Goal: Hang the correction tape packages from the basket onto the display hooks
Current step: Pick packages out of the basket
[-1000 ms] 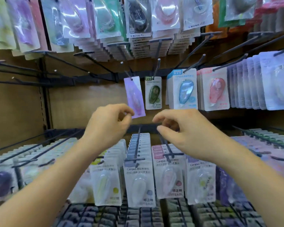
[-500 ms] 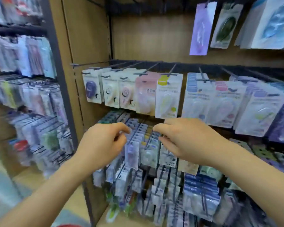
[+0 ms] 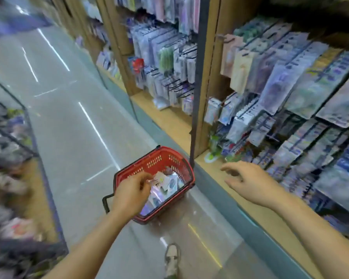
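Pickup step: the left hand (image 3: pixel 132 190) reached into the red basket (image 3: pixel 149 156) on the floor, fingers curled over the correction tape packages (image 3: pixel 165 184); blur left the grasp unconfirmed. The right hand (image 3: pixel 248 180) hovered released, holding nothing. The next move likely required lifting one package to the display hooks (image 3: pixel 220 36).

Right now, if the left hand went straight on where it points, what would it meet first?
Most likely the correction tape packages in the red basket; the left hand hangs just over them, contact unclear through the blur.
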{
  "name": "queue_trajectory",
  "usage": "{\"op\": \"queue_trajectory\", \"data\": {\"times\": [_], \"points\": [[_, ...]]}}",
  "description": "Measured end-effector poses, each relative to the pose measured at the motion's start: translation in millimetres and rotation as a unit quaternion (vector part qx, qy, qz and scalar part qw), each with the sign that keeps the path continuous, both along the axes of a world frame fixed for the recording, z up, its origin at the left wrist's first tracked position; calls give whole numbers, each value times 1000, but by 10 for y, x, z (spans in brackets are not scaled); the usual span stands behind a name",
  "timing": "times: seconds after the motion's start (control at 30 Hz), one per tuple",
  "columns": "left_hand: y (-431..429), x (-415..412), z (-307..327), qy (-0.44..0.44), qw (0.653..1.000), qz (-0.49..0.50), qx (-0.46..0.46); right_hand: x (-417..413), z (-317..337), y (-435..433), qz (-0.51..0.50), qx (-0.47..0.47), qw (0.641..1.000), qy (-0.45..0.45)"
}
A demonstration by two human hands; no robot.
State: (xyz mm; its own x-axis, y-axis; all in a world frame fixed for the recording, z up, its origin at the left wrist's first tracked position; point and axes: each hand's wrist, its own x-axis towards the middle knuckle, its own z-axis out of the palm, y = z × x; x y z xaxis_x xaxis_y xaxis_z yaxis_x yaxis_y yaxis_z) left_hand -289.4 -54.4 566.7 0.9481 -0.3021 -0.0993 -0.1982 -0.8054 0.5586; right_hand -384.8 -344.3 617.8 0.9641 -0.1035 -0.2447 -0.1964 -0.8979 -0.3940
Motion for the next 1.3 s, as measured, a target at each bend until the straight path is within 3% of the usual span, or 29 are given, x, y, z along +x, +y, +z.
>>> {"op": "queue_trajectory", "data": {"times": [0.13, 0.37, 0.67, 0.87, 0.93, 1.03, 1.2, 1.3], "points": [[676, 64, -564, 74, 987, 135, -49, 279, -517, 479, -67, 111, 991, 16], [1537, 671, -1486, 183, 958, 213, -62, 1260, -1427, 1390, -173, 239, 954, 45], [1633, 1668, -2903, 249, 952, 179, -20, 2466, -3168, 1874, -234, 260, 931, 108], [1094, 2201, -4438, 281, 956, 86, 16, 3114, -4775, 1805, -217, 245, 929, 171], [913, 2390, -5059, 307, 946, 103, 18, 3260, -5314, 1792, -199, 241, 928, 203], [720, 2676, -5855, 366, 902, 229, -13, 3397, -6045, 1831, -165, 229, 927, 245], [469, 2997, -6756, 383, 751, 528, -102, 3650, -6999, 2006, 0, 158, 931, 329], [373, 3097, -7071, 356, 711, 593, -125, 3864, -7406, 2148, -88, 257, 902, 335]]}}
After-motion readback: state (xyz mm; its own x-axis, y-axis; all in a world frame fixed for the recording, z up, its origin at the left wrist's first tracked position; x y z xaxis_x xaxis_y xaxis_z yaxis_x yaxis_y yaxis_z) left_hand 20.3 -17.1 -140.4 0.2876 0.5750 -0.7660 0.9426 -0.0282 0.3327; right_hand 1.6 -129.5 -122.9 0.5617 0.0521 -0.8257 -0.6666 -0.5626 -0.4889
